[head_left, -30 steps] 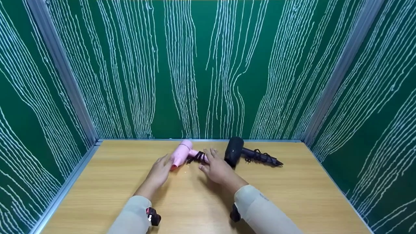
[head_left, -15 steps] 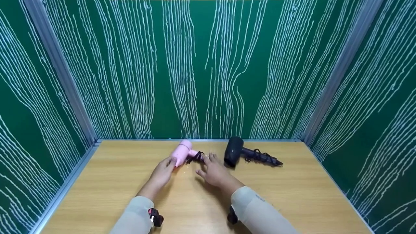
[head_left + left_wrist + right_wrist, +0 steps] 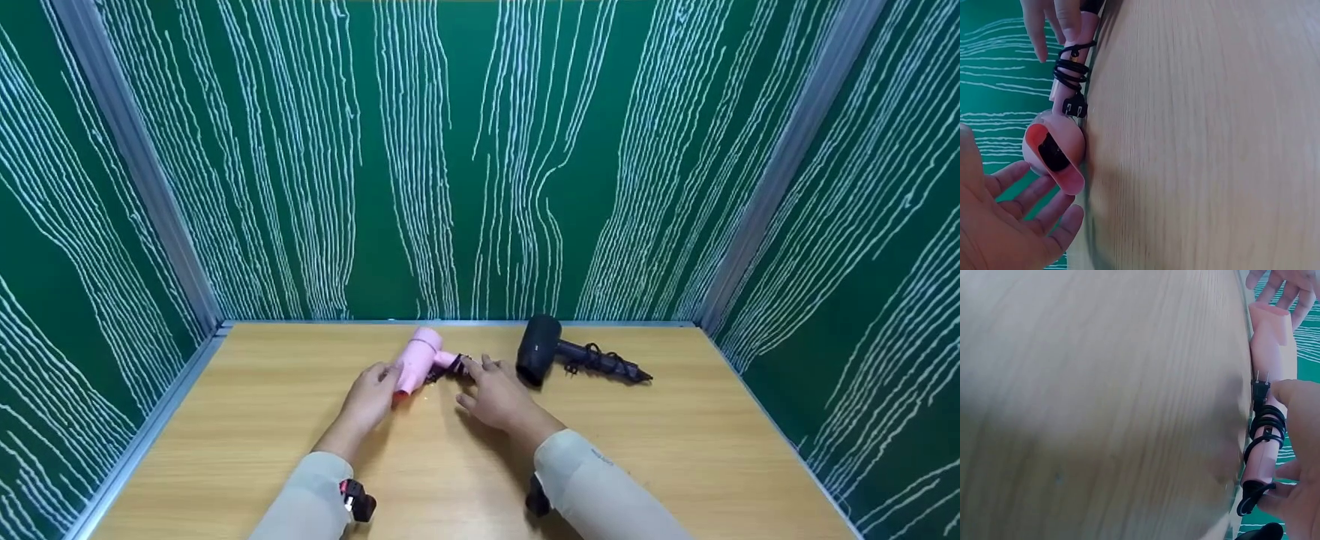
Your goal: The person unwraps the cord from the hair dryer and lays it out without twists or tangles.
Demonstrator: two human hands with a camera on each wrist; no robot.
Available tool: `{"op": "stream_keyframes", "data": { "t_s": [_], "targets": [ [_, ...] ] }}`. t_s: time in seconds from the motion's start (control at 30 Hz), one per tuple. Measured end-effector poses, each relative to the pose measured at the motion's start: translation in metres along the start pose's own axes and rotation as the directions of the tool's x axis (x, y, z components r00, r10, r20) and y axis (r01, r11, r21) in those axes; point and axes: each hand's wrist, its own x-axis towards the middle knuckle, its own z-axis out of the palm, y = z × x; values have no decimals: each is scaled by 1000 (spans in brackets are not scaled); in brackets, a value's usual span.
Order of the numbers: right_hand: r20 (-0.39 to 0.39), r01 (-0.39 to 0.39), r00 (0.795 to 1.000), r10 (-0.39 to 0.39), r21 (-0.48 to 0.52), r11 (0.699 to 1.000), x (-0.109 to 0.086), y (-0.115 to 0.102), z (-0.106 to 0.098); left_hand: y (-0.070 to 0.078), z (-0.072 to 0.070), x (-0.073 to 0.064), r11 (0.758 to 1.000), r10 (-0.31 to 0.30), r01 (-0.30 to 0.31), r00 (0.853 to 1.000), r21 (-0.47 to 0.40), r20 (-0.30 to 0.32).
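A pink hair dryer [image 3: 420,356] lies near the back of the table, its nozzle pointing toward me. Black cord [image 3: 1070,72] is wound round its handle, and the two-pin plug [image 3: 1260,395] sits close to the body. At the nozzle's left side is my left hand [image 3: 373,397], fingers extended and touching or nearly touching it. My right hand [image 3: 495,394] reaches over the handle from the right, fingers spread and partly hiding it. In the right wrist view, its thumb [image 3: 1289,391] lies near the plug and its fingers beside the handle's end.
A black hair dryer [image 3: 540,351], cord wrapped round its handle, lies just right of my right hand. Green panels [image 3: 480,225] with white wavy lines enclose the wooden table [image 3: 247,420] at the back and sides.
The pink hair dryer has shifted slightly toward me. My left fingers and thumb now cover less of the nozzle than half a second ago. My right hand has moved slightly left overall.
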Motion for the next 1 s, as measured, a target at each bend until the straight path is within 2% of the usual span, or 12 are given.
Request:
{"op": "stream_keyframes", "data": {
  "t_s": [0.2, 0.23, 0.33, 0.57, 0.73, 1.0],
  "targets": [
    [-3, 43, 999, -43, -47, 998, -2, 1, -4, 0, 0, -2, 998, -59, 60, 998, 20, -23],
    [-8, 50, 999, -51, -59, 997, -3, 1, -4, 11, -1, -9, 994, -101, 101, 995, 37, -21],
    [-16, 68, 997, -70, -97, 993, -4, 2, -5, 12, -2, -12, 990, -122, 123, 992, 62, -14],
    [-1, 96, 995, -97, -152, 984, -6, 0, -5, 12, -4, -16, 981, -144, 142, 990, 129, 4],
    [18, 122, 993, -120, -191, 974, -8, -2, -1, 15, -5, -20, 971, -170, 160, 984, 177, 47],
    [9, 179, 984, -179, -99, 979, -9, -5, 4, 25, -5, -29, 972, -150, 130, 984, 194, 95]
  ]
}}
